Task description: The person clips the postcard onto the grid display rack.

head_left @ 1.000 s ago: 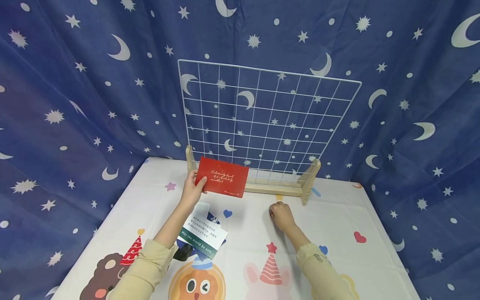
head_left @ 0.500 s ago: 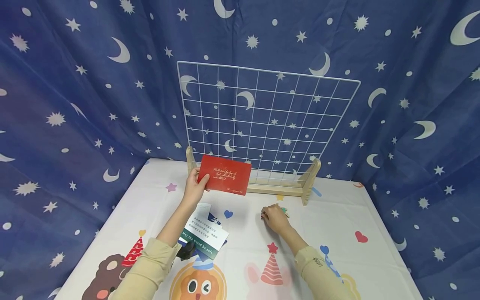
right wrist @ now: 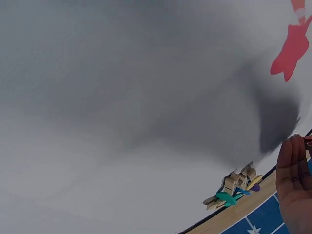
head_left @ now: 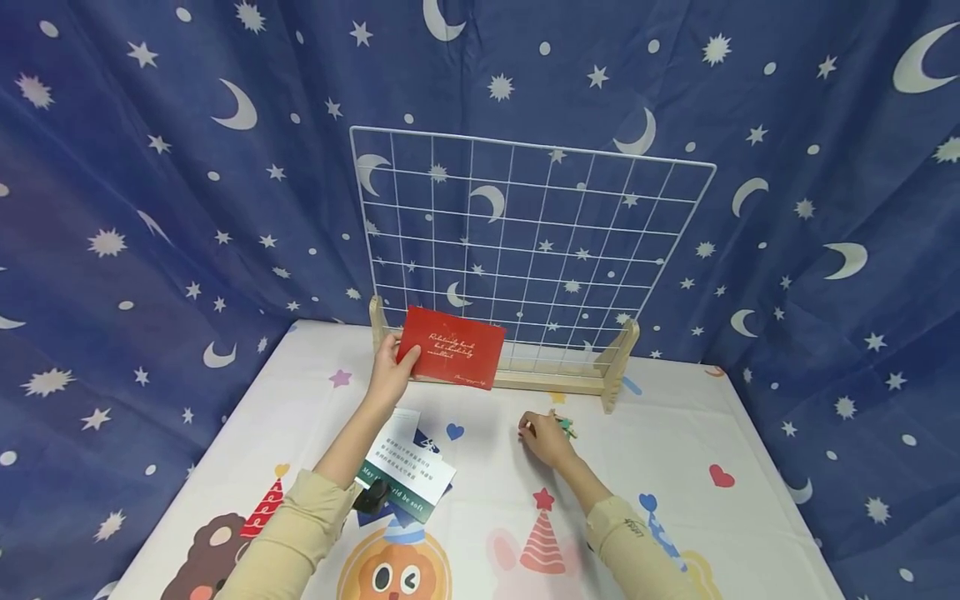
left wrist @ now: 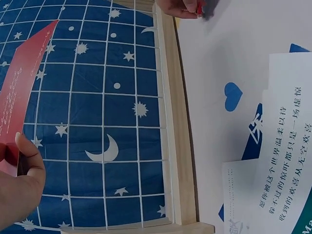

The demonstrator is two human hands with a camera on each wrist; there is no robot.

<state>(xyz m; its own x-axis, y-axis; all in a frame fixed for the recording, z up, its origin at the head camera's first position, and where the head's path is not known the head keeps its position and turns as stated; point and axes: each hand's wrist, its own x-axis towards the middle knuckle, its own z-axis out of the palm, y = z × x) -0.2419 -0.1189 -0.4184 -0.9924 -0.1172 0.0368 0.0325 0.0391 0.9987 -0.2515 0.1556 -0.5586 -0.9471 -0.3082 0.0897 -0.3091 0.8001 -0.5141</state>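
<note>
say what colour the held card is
The card is red with white script, clearest in the head view.

A: State the surroundings.

B: I read a dark-blue curtain (head_left: 150, 200) at the rear, left and right, printed with white moons (head_left: 856, 262) and stars (head_left: 142, 55).

A: Work surface and light?

B: I see a white tablecloth (head_left: 487, 467) bearing cartoon animals (head_left: 210, 546) and hearts (head_left: 722, 476). My right-wrist view shows soft grey shadows (right wrist: 195, 83) across it.

A curtained-off corner, home or studio cannot be told, dressed like a children's craft nook: a blue star-and-moon curtain (head_left: 247, 175) encloses the back and both sides, and the surface (head_left: 480, 467) wears a white cloth (head_left: 675, 433) printed with cartoon animals (head_left: 393, 562). A grid (head_left: 528, 251) and a red card (head_left: 453, 347) suggest display work.
</note>
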